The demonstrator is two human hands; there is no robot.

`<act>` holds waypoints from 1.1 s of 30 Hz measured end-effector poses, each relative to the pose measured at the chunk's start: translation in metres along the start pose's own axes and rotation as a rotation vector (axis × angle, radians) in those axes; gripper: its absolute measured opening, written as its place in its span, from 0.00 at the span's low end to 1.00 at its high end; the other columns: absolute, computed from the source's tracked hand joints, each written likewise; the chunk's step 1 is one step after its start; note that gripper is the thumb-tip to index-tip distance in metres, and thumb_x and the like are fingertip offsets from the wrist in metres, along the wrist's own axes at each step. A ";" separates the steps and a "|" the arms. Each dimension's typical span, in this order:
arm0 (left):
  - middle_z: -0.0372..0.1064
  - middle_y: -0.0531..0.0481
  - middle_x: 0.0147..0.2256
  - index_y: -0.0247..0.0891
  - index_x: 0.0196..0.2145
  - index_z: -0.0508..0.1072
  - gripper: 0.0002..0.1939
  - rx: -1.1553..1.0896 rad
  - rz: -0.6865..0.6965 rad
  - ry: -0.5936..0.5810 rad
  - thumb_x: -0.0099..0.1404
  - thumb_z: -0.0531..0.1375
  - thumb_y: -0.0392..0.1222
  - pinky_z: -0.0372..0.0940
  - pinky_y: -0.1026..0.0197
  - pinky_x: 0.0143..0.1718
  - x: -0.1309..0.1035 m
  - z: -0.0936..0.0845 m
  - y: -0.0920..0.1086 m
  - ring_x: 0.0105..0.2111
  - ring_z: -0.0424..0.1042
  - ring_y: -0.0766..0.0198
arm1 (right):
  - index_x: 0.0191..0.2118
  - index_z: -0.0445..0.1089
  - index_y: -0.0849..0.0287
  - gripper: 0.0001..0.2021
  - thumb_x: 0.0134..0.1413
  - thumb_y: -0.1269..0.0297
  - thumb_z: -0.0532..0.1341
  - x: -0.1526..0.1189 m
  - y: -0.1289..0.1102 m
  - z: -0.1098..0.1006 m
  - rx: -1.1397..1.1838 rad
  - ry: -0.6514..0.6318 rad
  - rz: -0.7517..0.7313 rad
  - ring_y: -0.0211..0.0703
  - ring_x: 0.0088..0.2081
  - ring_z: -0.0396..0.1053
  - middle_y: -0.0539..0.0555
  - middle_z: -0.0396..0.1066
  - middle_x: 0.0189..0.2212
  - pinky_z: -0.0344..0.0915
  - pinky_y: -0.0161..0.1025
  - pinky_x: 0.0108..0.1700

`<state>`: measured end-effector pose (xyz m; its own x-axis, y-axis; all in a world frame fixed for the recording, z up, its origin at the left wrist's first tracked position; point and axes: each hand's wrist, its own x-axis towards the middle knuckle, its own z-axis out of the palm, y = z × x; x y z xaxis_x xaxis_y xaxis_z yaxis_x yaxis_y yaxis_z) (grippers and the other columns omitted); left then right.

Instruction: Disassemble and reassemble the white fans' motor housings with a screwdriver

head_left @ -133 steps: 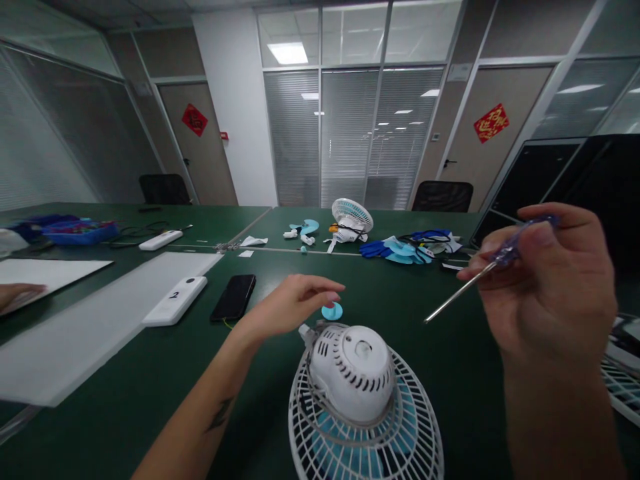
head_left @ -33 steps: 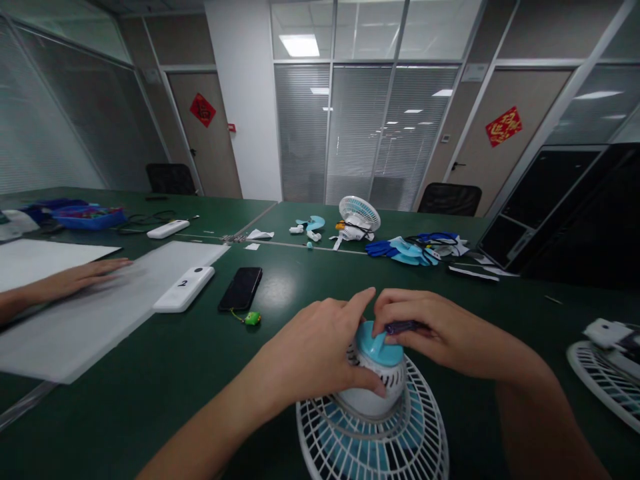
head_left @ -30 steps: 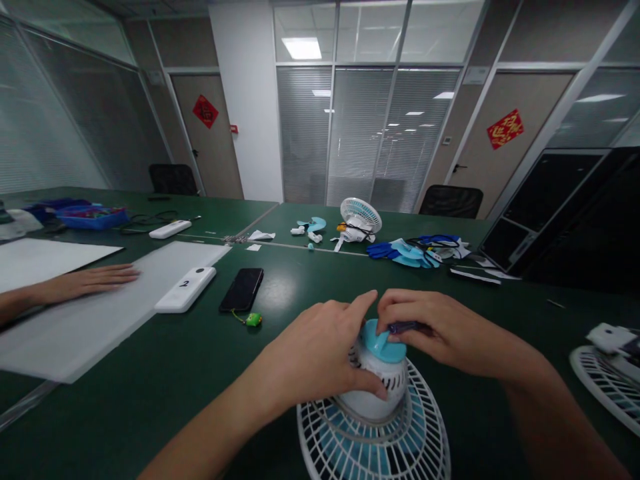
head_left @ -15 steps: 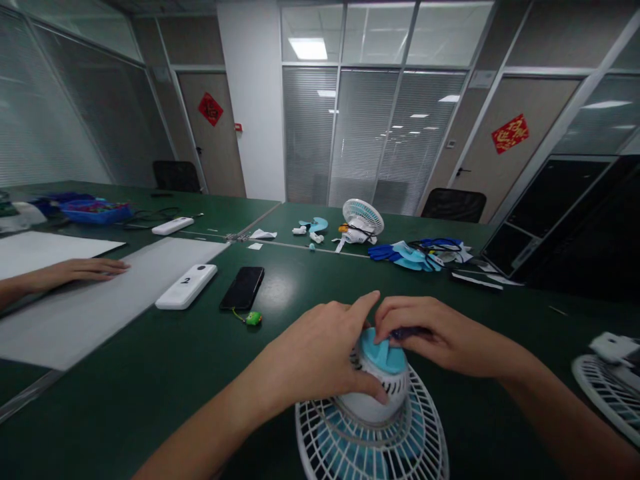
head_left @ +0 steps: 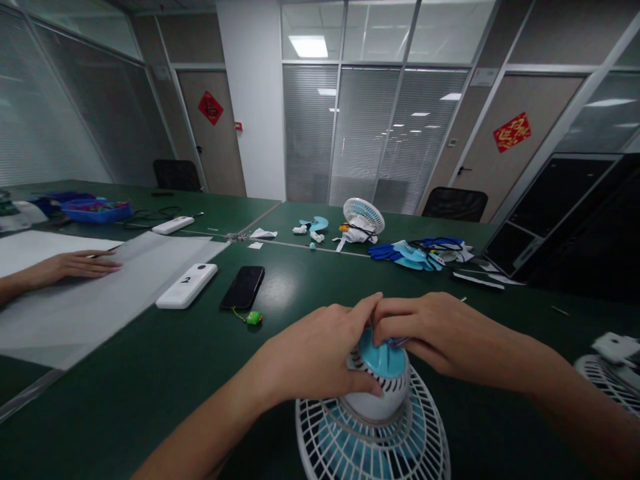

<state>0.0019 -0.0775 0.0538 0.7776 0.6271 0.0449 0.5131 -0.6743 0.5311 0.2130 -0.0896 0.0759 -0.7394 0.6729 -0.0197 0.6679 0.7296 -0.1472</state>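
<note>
L hand point(head_left: 320, 350) on ribbed wht motor housing point(head_left: 377, 400) | R hand point(head_left: 440, 333) at round blue cap point(head_left: 383, 357) (glossy)

Dim room — ceiling light panel point(head_left: 309, 47) glows, tabletop point(head_left: 280, 287) glares, edges stretch.

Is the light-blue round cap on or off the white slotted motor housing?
On: the cap covers the top of the housing, right hand touching it. Cannot tell whether it's fastened.

An office meeting room: behind the long green conference table point(head_left: 200, 347) stand 2 mesh-back chairs point(head_left: 177, 175), 2 doors point(head_left: 213, 133) and blind-covered glass partitions point(head_left: 363, 133).
</note>
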 end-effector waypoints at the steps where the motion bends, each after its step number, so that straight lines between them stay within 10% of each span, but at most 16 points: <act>1: 0.63 0.31 0.60 0.30 0.69 0.45 0.55 -0.007 0.021 -0.003 0.54 0.72 0.45 0.62 0.47 0.56 0.001 0.001 -0.002 0.57 0.66 0.43 | 0.41 0.72 0.54 0.09 0.61 0.73 0.57 0.000 0.001 0.000 0.018 0.002 -0.004 0.41 0.40 0.72 0.48 0.73 0.46 0.60 0.38 0.38; 33: 0.65 0.34 0.59 0.28 0.69 0.43 0.57 -0.189 0.144 -0.018 0.52 0.72 0.41 0.60 0.52 0.58 0.013 0.006 -0.014 0.58 0.66 0.48 | 0.40 0.73 0.55 0.09 0.62 0.69 0.55 -0.009 -0.007 -0.004 0.000 -0.011 0.103 0.44 0.39 0.71 0.51 0.73 0.41 0.62 0.40 0.38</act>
<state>0.0070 -0.0617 0.0417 0.8451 0.5217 0.1168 0.3209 -0.6698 0.6697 0.2151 -0.1003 0.0808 -0.6676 0.7432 -0.0455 0.7406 0.6565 -0.1436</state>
